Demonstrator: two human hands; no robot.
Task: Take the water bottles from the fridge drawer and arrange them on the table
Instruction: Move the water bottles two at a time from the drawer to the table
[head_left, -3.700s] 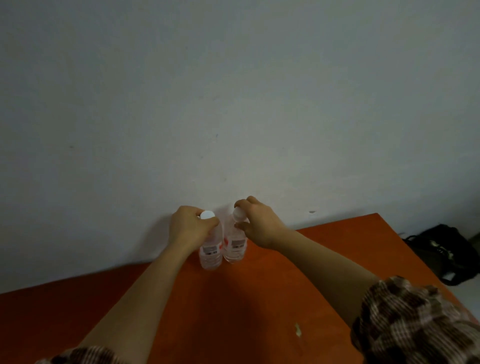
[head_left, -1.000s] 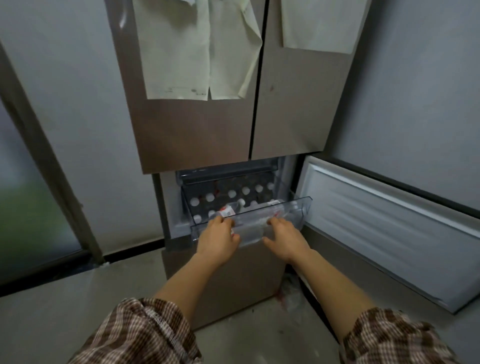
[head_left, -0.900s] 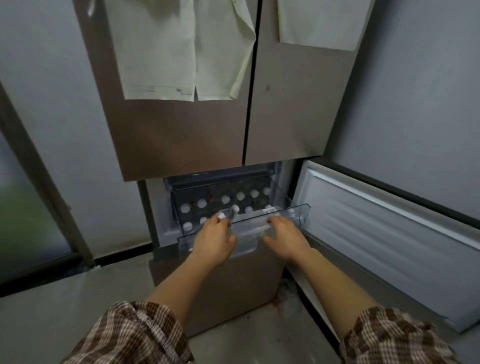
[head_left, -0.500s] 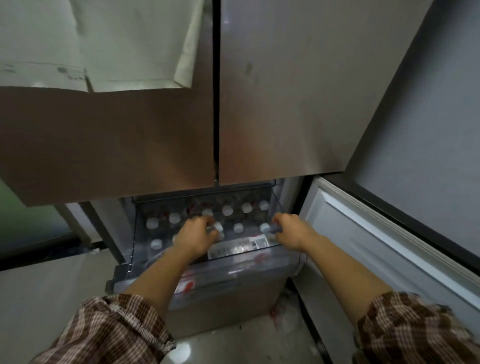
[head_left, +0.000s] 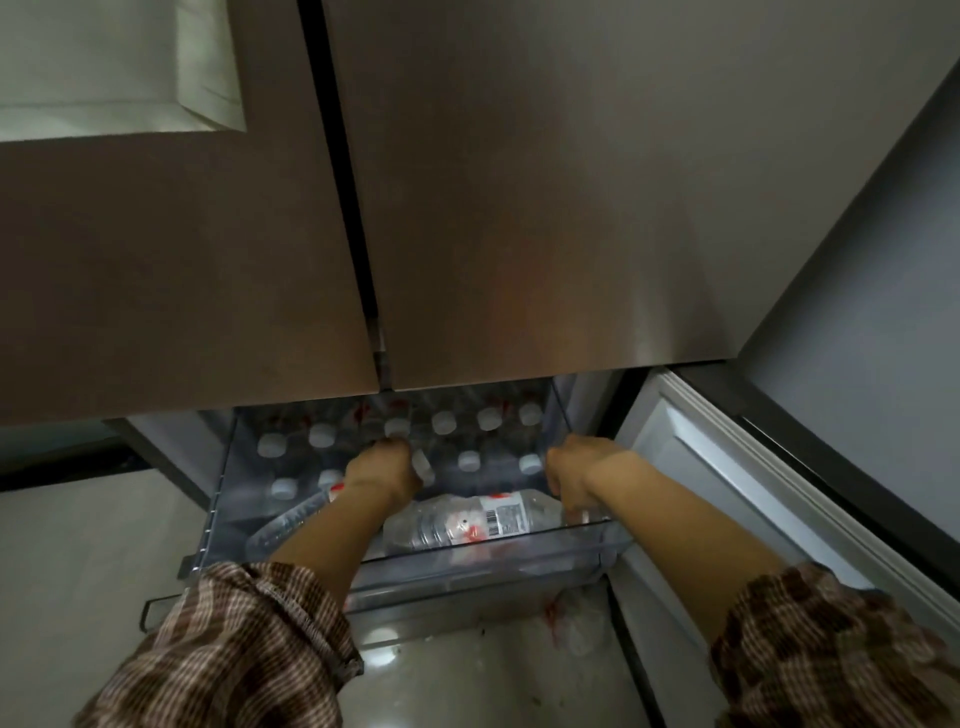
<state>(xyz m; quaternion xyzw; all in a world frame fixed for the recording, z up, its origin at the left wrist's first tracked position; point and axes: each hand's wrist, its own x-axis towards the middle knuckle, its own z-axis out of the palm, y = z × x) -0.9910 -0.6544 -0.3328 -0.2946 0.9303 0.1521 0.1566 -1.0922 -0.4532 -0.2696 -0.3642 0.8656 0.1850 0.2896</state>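
The fridge's upper doors (head_left: 519, 208) hung shut above the pulled-out clear drawer (head_left: 493, 564). In it, upright water bottles (head_left: 444, 422) stood in rows behind one lying bottle (head_left: 467, 519) along the front wall. The left hand (head_left: 382, 470) was curled round a standing bottle (head_left: 422, 466) at its neck. The right hand (head_left: 571, 475) curled down over the lying bottle's neck end; whether it gripped, I couldn't tell.

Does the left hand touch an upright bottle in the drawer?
Touching. The head view shows the left hand curled round an upright bottle, whose white cap sticks out beside it.
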